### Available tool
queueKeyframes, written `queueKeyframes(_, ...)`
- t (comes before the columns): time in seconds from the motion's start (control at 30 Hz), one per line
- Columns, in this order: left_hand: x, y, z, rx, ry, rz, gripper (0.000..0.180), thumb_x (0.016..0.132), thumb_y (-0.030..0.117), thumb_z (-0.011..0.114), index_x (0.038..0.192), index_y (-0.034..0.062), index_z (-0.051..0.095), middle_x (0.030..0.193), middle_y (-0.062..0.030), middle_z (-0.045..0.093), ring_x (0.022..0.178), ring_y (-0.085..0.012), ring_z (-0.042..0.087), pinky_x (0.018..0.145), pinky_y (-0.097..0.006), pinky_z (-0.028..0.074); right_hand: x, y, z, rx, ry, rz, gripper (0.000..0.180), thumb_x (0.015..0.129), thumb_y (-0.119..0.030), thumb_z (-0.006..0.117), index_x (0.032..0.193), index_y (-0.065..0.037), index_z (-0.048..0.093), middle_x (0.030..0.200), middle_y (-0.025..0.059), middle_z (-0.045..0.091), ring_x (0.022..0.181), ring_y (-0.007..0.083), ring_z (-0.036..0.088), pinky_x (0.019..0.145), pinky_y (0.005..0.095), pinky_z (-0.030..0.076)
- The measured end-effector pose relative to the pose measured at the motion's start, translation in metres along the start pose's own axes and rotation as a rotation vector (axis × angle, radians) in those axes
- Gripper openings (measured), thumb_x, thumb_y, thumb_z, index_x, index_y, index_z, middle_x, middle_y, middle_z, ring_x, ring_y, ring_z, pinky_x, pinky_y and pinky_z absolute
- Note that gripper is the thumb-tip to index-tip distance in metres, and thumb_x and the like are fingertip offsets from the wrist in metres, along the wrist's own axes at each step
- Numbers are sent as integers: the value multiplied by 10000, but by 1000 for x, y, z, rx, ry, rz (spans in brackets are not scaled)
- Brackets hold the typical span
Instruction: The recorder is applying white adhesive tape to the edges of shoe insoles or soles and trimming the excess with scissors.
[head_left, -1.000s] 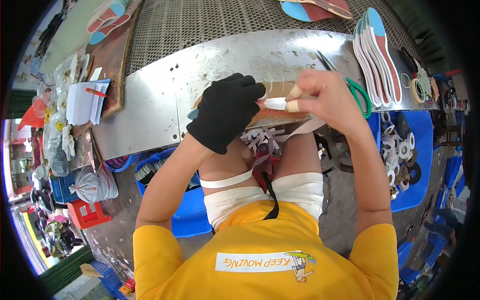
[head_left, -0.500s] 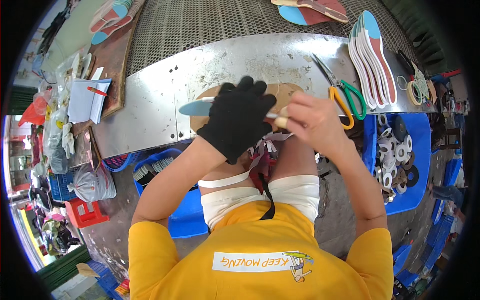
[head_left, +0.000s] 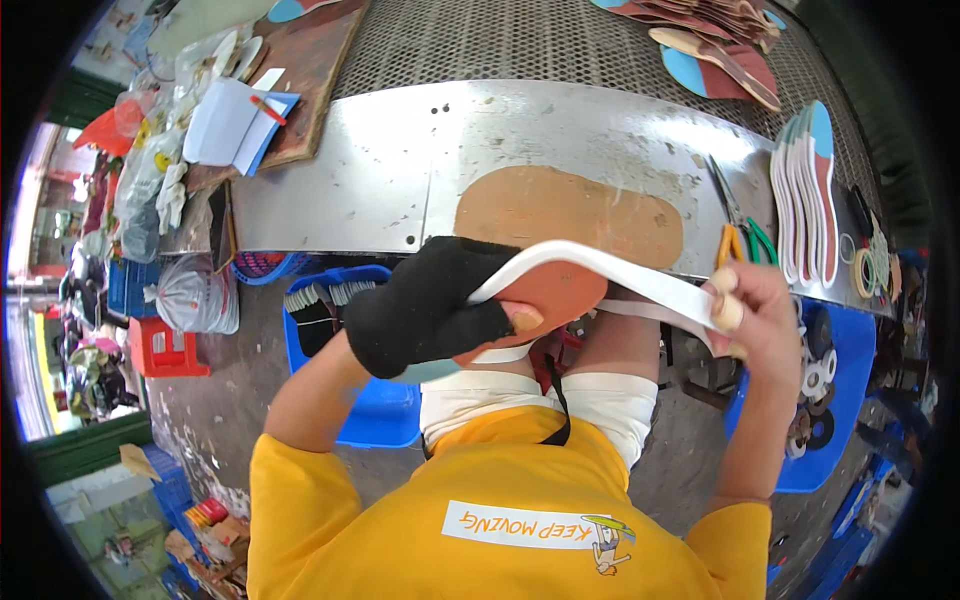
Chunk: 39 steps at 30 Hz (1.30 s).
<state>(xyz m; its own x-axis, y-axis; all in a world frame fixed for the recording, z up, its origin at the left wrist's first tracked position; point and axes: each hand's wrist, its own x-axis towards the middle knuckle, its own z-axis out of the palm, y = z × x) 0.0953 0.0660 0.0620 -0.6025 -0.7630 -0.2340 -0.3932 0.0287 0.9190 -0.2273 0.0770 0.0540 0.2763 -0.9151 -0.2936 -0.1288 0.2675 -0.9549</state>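
My left hand (head_left: 415, 305), in a black glove with the thumb tip bare, grips a reddish-brown shoe insole (head_left: 565, 290). The insole is tilted above my lap, and part of its pale blue end shows below the glove. A white edging strip (head_left: 630, 272) runs along the insole's upper edge and stretches off to the right. At its far end, my right hand (head_left: 755, 315) pinches the strip between thumb and fingers; pale covers sit on some fingertips. Behind the insole, a brown oval patch (head_left: 570, 215) lies on the metal bench (head_left: 390, 160).
Scissors (head_left: 738, 215) with orange and green handles lie right of the patch, beside a row of white-edged insoles (head_left: 803, 190). More insoles (head_left: 715, 65) rest on the mesh surface behind. Below right, a blue bin (head_left: 815, 460) holds tape rolls; another blue bin (head_left: 385, 415) stands lower left.
The insole has come off the bench toward my body and turned, so its reddish face shows. My right hand has moved right and down, drawing out the white strip. The view has shifted.
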Motion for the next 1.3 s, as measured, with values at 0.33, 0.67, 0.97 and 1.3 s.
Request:
queueKeyframes(0.33, 24, 10, 64, -617, 659, 129, 256, 932, 232, 599, 1023, -6, 619, 853, -11, 635, 741, -83, 558, 650, -261, 451, 7, 19, 106, 67, 348, -412, 108, 829, -21, 695, 837, 14, 593, 761, 7, 564, 610, 20, 498, 489, 161, 346)
queueKeyframes(0.67, 44, 4, 81, -702, 966, 310, 392, 979, 244, 509, 1250, -39, 516, 1154, -137, 631, 1034, -164, 582, 905, -304, 449, 28, 23, 116, -180, 525, -611, 142, 746, -2, 753, 850, -3, 656, 761, 21, 515, 599, 73, 433, 497, 216, 333)
queueKeyframes(0.97, 52, 10, 76, -746, 996, 405, 317, 956, 207, 576, 1179, -17, 586, 982, -7, 630, 829, -55, 504, 716, -220, 419, 26, 18, 99, -242, 315, -496, 96, 774, 7, 702, 853, 34, 655, 787, 54, 592, 613, 88, 517, 548, 217, 398)
queueKeyframes(1.3, 48, -41, 63, -672, 328, 330, 441, 918, 303, 612, 1233, 6, 535, 1172, -79, 615, 1045, -180, 597, 908, -324, 483, 44, 14, 98, 61, 119, -288, 100, 899, -82, 609, 879, 13, 634, 855, -1, 637, 686, 34, 546, 572, 193, 422)
